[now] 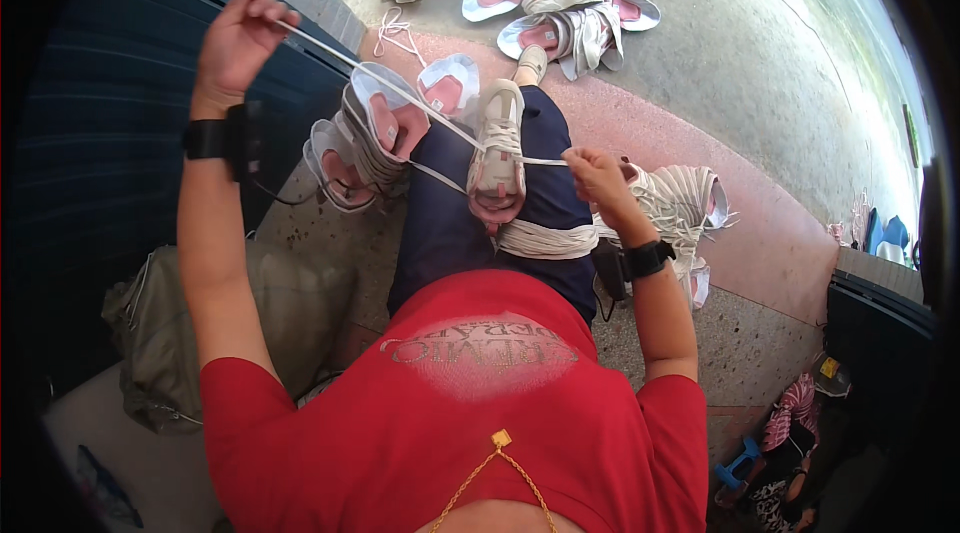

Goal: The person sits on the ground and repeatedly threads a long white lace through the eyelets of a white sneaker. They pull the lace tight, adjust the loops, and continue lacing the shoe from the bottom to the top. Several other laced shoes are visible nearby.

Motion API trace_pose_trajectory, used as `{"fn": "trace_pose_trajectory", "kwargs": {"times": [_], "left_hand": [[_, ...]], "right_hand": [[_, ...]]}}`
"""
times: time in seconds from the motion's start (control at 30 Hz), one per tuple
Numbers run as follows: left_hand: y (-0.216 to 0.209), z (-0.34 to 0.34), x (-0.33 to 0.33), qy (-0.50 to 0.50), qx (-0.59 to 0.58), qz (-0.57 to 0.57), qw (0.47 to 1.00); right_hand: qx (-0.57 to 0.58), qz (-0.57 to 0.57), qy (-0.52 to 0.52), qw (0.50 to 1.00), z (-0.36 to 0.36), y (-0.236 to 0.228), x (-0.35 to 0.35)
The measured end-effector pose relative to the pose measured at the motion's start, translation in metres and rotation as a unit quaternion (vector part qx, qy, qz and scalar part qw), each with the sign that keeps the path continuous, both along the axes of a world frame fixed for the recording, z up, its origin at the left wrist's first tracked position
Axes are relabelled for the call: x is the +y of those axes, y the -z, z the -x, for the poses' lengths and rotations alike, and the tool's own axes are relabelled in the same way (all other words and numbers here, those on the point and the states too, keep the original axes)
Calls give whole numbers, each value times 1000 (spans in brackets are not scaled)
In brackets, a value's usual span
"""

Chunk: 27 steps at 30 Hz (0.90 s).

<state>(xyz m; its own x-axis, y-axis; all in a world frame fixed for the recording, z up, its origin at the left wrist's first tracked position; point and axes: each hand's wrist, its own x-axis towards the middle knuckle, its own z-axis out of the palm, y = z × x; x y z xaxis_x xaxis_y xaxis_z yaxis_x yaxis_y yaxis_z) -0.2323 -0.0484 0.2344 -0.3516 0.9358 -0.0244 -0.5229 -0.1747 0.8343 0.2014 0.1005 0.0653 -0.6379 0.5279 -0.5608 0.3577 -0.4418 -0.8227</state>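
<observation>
Left hand (240, 33) is up high, fingers (262, 5) pinched shut on one end of a white shoelace (400, 93). Right hand (597, 178) sits lower, fingers closed on the other end of the same shoelace, just to the right of the shoe (497, 148). The shoelace runs taut between them, slanting from the upper left down to the lower right, and it crosses right over the shoe's laced top.

The shoe lies on the person's lap, on dark blue trousers (440, 233). It is a pale sneaker with pink trim; its long axis runs straight away from the person, one end toward the red shirt (480, 433), the other toward the floor (720, 53). Which end is the toe I cannot tell for sure. Just below the shoe, a bundle of white laces (545, 239) is draped across the thigh.

Left of the shoe, a bunch of shoe uppers (370, 138) with pink insides hangs together beside the knee. Right of the shoe, past the right wrist with its black watch (648, 258), another heap of pale uppers (685, 203) rests on the floor. Beyond the shoe, farther out on the concrete, more uppers lie in a loose pile (560, 8).

Well left of the shoe, below the raised arm, an olive bag (150, 333) slumps on the ground; what it holds is not visible.
</observation>
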Motion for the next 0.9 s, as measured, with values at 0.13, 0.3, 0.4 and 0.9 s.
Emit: {"fn": "trace_pose_trajectory", "kwargs": {"times": [0.13,0.3,0.4,0.9], "left_hand": [[-33,63,-50,-159,-6,16,987],[90,-7,-24,-95,130,296,941],[159,-96,11,28,258,361,896],[215,-207,40,174,701,211,658]], "right_hand": [[-11,-276,-133,952,20,50,-49],[-38,-567,-241,787,41,58,-71],[-90,-637,-273,715,56,59,-70],[-45,-624,-339,703,52,37,-75]]}}
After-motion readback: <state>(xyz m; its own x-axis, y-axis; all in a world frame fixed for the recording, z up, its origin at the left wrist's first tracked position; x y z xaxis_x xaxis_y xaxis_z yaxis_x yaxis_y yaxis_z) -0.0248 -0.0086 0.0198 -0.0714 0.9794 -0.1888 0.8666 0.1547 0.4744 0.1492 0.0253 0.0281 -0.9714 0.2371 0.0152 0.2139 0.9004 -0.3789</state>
